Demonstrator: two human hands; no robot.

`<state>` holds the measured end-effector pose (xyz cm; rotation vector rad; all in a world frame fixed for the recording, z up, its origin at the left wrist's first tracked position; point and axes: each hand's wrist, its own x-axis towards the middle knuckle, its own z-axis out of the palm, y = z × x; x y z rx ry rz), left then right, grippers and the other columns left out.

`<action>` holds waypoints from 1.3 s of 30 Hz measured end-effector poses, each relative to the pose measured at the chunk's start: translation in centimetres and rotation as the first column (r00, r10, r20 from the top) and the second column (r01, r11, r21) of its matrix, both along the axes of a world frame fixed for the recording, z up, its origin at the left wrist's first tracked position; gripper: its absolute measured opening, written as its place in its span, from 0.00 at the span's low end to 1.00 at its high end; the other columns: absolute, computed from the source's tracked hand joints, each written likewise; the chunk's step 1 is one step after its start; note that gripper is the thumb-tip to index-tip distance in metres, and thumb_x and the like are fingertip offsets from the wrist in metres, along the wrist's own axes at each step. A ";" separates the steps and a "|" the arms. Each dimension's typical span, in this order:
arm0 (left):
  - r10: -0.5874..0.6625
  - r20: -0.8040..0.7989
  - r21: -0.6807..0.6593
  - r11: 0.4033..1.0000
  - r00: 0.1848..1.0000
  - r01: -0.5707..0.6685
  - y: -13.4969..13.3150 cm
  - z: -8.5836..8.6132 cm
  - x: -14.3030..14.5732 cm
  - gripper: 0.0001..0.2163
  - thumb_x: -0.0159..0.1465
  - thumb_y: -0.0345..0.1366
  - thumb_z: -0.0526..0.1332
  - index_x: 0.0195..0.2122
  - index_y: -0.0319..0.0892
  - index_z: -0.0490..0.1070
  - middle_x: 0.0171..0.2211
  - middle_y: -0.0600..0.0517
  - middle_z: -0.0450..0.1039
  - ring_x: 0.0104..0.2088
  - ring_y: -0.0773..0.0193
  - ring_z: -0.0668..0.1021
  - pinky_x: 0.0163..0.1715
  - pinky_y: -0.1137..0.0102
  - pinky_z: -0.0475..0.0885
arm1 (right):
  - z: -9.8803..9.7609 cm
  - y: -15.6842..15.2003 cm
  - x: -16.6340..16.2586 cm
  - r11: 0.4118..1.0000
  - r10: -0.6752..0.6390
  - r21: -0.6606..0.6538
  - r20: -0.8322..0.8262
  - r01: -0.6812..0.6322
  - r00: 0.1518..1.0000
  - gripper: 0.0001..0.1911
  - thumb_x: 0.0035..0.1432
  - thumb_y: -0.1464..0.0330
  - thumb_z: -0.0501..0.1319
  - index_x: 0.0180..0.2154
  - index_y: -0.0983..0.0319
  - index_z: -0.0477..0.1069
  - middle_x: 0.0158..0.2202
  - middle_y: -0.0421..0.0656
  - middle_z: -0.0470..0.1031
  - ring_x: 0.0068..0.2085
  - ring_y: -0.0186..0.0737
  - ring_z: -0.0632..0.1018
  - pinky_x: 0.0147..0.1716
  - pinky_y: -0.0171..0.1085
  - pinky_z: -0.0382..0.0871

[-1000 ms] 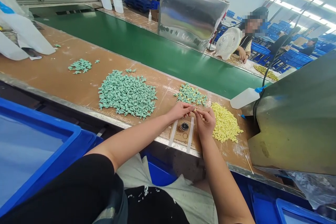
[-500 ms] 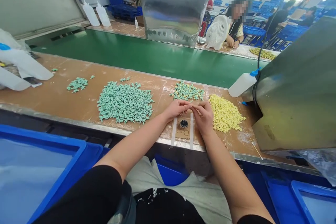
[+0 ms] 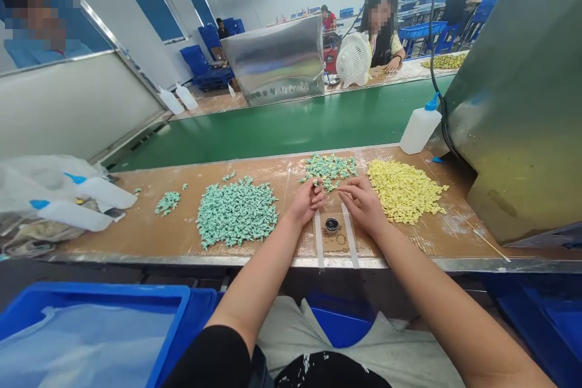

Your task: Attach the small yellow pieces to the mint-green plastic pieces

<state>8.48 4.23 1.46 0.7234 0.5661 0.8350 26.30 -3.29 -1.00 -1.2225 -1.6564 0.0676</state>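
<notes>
Two hands, left (image 3: 310, 199), right (image 3: 364, 207): contents indistinct.

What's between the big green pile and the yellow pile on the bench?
In the head view, the left hand and right hand sit there, with a smaller mixed pile just beyond them and a small black round dish on taped card.

I record a small heap of pale green pieces (image 3: 330, 168), a few yellow ones mixed in, lying loose on the brown surface (image 3: 136, 233) at the fingertips of both hands. Just to its right, close but apart, a wider, flatter heap of yellow pieces (image 3: 404, 189). Nearer the edge, between my left hand (image 3: 309, 201) and right hand (image 3: 364, 205), a small round black pot (image 3: 331, 225) sits on a brown card (image 3: 336, 244) between two white tape strips (image 3: 319, 239). Single pieces are too small to describe.
</notes>
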 end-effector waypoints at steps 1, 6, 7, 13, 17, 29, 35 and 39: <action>0.007 0.006 -0.028 1.000 1.000 -0.006 0.1 0.1 -0.1 0.16 0.68 0.48 0.67 0.35 0.41 0.67 0.25 0.60 0.54 0.17 0.77 0.53 0.13 0.80 0.48 | -0.1 0.0 0.0 1.000 0.008 -0.001 -0.005 -0.008 1.000 0.12 0.71 0.61 0.60 0.46 0.56 0.81 0.42 0.48 0.74 0.44 0.47 0.77 0.45 0.47 0.76; 0.005 -0.023 -0.074 0.997 1.000 -0.006 0.1 -0.2 -0.2 0.19 0.67 0.50 0.69 0.35 0.41 0.66 0.24 0.61 0.51 0.18 0.77 0.53 0.13 0.81 0.49 | -0.2 0.1 0.0 0.998 0.057 0.013 -0.027 -0.057 0.998 0.12 0.71 0.62 0.60 0.46 0.57 0.81 0.42 0.47 0.75 0.42 0.44 0.78 0.41 0.44 0.76; -0.002 -0.036 -0.075 0.997 0.999 -0.001 0.1 -0.3 -0.2 0.19 0.66 0.50 0.69 0.35 0.41 0.66 0.24 0.61 0.52 0.18 0.78 0.54 0.13 0.82 0.49 | -0.2 0.1 0.0 0.998 0.067 0.014 -0.021 -0.067 0.998 0.11 0.71 0.62 0.60 0.46 0.57 0.80 0.42 0.47 0.76 0.41 0.43 0.78 0.40 0.43 0.76; 0.013 -0.030 -0.043 0.999 0.999 -0.015 -0.2 -0.2 -0.2 0.17 0.65 0.46 0.72 0.41 0.37 0.75 0.29 0.56 0.66 0.22 0.78 0.64 0.17 0.82 0.58 | 0.0 0.0 0.0 0.994 0.095 -0.052 0.044 -0.093 0.995 0.11 0.72 0.62 0.59 0.46 0.57 0.79 0.43 0.45 0.78 0.36 0.39 0.76 0.38 0.40 0.73; 0.037 -0.058 -0.066 0.997 0.998 -0.041 -0.1 -0.2 -0.3 0.19 0.61 0.49 0.74 0.38 0.37 0.74 0.27 0.56 0.67 0.24 0.76 0.69 0.21 0.80 0.63 | -0.1 0.0 0.0 0.993 0.094 -0.077 0.050 -0.090 0.994 0.11 0.71 0.63 0.59 0.45 0.57 0.79 0.43 0.45 0.78 0.35 0.39 0.76 0.36 0.40 0.73; 0.111 -0.114 0.142 0.985 0.987 -0.094 0.4 -0.8 -0.3 0.20 0.62 0.52 0.72 0.31 0.41 0.69 0.25 0.57 0.67 0.25 0.74 0.69 0.26 0.78 0.65 | -0.4 0.1 0.1 0.988 0.120 -0.106 0.084 -0.111 0.989 0.10 0.72 0.63 0.59 0.45 0.56 0.79 0.42 0.44 0.79 0.38 0.40 0.79 0.36 0.38 0.73; 0.265 -0.382 0.451 0.890 0.885 -0.071 0.7 -1.5 -0.7 0.22 0.61 0.58 0.69 0.33 0.41 0.74 0.28 0.54 0.72 0.26 0.70 0.69 0.27 0.74 0.63 | -1.0 0.4 -0.1 0.986 0.118 -0.143 0.225 -0.087 0.967 0.10 0.72 0.64 0.58 0.44 0.56 0.79 0.41 0.43 0.78 0.38 0.40 0.79 0.36 0.37 0.69; 0.532 -0.549 0.785 0.593 0.645 0.180 0.4 -1.5 -1.0 0.11 0.66 0.46 0.68 0.37 0.44 0.80 0.38 0.49 0.78 0.39 0.61 0.76 0.40 0.69 0.68 | -1.5 0.4 2.2 0.972 -0.146 -0.117 0.366 0.202 0.919 0.07 0.66 0.68 0.62 0.40 0.59 0.80 0.39 0.47 0.77 0.37 0.44 0.74 0.36 0.41 0.65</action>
